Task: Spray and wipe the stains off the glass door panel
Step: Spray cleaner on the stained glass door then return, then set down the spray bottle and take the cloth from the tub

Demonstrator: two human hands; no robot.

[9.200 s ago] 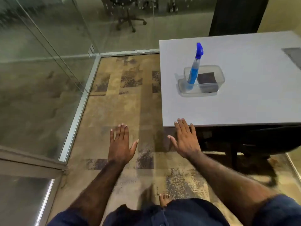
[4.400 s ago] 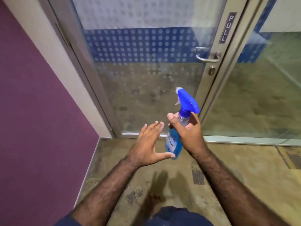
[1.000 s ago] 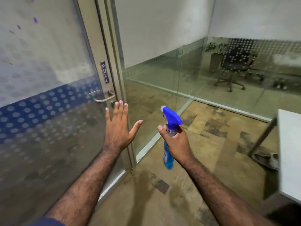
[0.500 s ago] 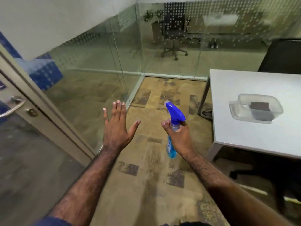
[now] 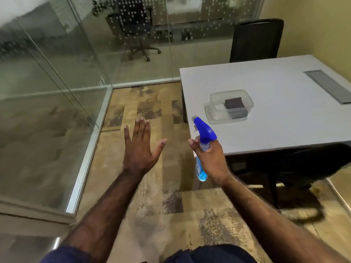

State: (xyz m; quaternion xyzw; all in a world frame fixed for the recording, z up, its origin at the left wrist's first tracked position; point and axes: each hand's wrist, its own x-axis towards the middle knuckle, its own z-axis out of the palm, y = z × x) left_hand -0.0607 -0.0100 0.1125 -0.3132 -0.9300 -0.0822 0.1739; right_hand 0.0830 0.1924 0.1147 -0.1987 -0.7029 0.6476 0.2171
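My right hand [image 5: 212, 158] grips a spray bottle [image 5: 204, 133] with a blue trigger head and blue liquid, held upright near the front left corner of the white table [image 5: 284, 114]. My left hand [image 5: 139, 149] is raised flat with fingers spread, holding nothing. On the table stands a clear plastic container [image 5: 230, 106] with a dark cloth [image 5: 234, 103] inside. Glass wall panels [image 5: 47, 92] fill the left side. The door panel itself is out of view, apart from a strip of frame [image 5: 28, 223] at the lower left.
A black chair [image 5: 256, 40] stands behind the table and another dark seat [image 5: 296, 166] is tucked under its near edge. Patterned carpet [image 5: 148, 196] covers the floor between the glass and the table. An office chair [image 5: 140, 35] is visible beyond the far glass.
The view has swung right, away from the door and its handle, bringing the table and container closer and more central. Both hands keep their pose, the right still holding the bottle.
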